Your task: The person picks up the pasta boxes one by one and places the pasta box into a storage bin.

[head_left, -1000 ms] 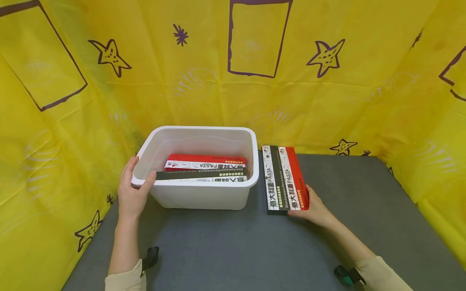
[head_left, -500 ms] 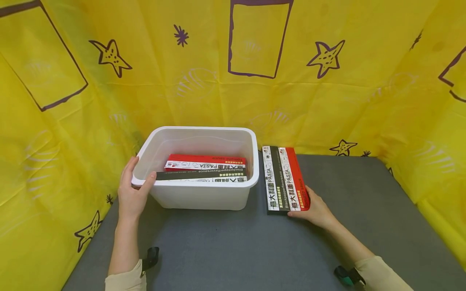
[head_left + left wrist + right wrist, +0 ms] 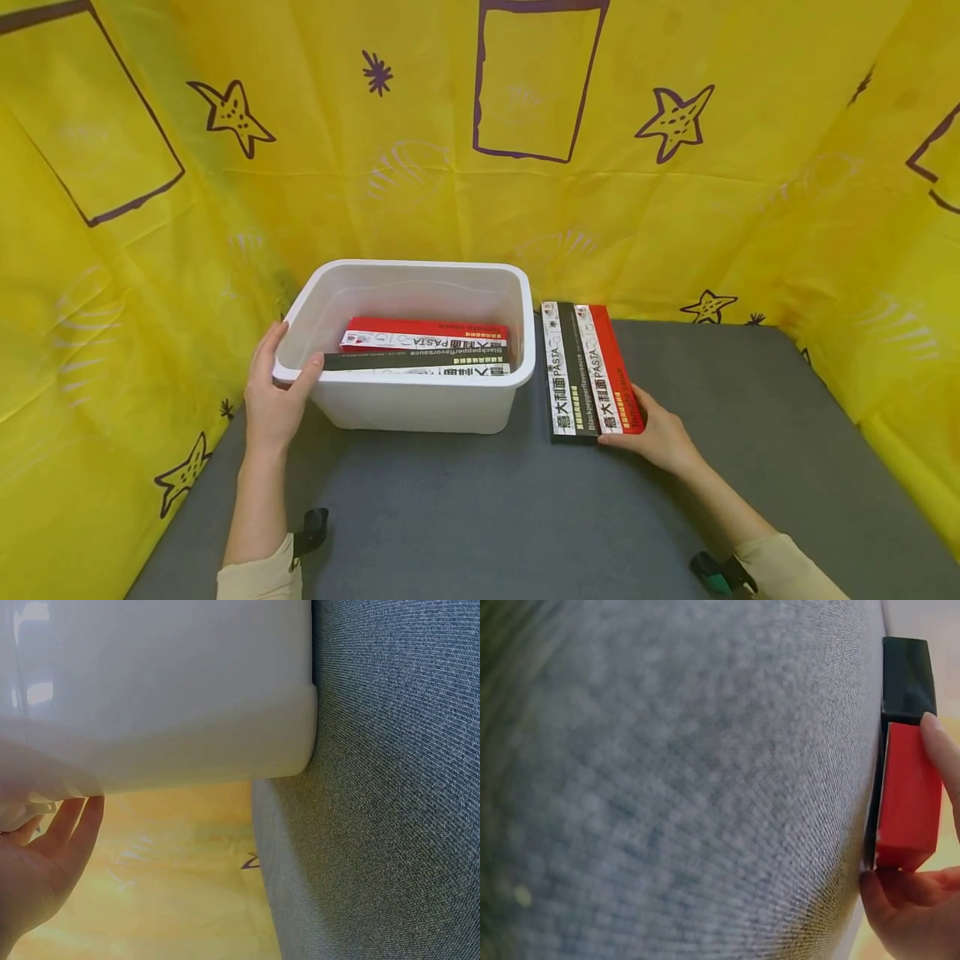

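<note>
A white plastic bin [image 3: 412, 408] stands on the grey table, and my left hand [image 3: 276, 400] grips its rim at the left front corner, thumb inside and fingers outside. Inside lie a red pasta box [image 3: 427, 333] and a black pasta box [image 3: 412, 360]. Two more lie side by side to the right of the bin: a black pasta box [image 3: 567, 367] and a red pasta box [image 3: 606, 367]. My right hand [image 3: 660, 433] holds the red one at its near end, thumb on the end face and fingers along the right side. The right wrist view shows the red box's end [image 3: 909, 799] between thumb and fingers.
A yellow patterned cloth [image 3: 420, 200] hangs behind and at both sides. The grey table [image 3: 465, 508] extends in front of the bin and to the right of the boxes. The bin's right wall stands close to the loose black box.
The near end of the red box has shifted slightly right, together with my right hand. The left hand keeps its grip on the bin.
</note>
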Tool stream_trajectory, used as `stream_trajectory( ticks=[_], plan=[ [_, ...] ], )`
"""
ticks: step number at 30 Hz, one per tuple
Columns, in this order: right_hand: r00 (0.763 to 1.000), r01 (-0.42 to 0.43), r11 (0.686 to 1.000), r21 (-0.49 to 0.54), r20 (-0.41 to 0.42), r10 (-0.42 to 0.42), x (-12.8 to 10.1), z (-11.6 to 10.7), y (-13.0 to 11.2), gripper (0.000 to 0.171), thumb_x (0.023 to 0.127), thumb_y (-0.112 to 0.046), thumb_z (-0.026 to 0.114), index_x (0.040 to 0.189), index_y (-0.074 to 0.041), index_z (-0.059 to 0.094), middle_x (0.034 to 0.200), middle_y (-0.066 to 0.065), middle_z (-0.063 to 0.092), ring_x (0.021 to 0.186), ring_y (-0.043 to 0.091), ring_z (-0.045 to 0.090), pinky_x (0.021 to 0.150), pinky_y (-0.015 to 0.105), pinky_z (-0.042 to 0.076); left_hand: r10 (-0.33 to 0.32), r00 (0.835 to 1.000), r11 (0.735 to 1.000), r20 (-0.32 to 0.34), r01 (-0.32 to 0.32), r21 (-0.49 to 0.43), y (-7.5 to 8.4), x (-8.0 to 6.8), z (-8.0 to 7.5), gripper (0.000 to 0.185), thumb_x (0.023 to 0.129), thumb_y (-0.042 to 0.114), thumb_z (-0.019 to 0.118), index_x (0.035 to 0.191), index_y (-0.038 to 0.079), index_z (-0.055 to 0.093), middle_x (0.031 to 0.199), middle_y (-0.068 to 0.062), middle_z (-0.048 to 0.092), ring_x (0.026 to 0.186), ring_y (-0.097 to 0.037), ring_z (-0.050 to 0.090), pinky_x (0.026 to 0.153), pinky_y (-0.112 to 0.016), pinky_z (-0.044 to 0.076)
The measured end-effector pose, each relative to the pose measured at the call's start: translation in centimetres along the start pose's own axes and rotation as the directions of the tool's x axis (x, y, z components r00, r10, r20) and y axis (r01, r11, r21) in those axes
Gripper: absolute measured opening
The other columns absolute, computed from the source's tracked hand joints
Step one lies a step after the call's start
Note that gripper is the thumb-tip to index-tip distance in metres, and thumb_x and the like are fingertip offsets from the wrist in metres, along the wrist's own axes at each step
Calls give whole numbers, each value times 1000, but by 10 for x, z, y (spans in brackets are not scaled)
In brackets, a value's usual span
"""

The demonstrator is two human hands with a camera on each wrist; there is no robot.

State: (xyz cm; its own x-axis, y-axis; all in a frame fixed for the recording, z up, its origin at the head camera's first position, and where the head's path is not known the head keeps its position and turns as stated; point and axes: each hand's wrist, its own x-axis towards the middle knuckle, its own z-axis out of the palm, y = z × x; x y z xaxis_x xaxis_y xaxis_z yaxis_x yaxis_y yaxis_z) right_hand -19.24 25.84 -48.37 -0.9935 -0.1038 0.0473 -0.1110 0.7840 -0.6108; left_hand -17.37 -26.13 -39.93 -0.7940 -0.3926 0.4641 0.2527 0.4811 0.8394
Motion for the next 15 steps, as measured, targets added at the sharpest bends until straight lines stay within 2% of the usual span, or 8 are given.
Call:
stream_trajectory(
  ticks=[15],
  plan=[
    [997,-75,992,97,-21,77,-3,-8,-6,106,71,-55,81,151,-7,31,138,23,50,116,37,52,90,52,43,-3,1000,1000,0,3,3,0,0,0,61,86,22,70,144,18,50,149,-1,43,135,-26,38,109,-54,27]
  ],
)
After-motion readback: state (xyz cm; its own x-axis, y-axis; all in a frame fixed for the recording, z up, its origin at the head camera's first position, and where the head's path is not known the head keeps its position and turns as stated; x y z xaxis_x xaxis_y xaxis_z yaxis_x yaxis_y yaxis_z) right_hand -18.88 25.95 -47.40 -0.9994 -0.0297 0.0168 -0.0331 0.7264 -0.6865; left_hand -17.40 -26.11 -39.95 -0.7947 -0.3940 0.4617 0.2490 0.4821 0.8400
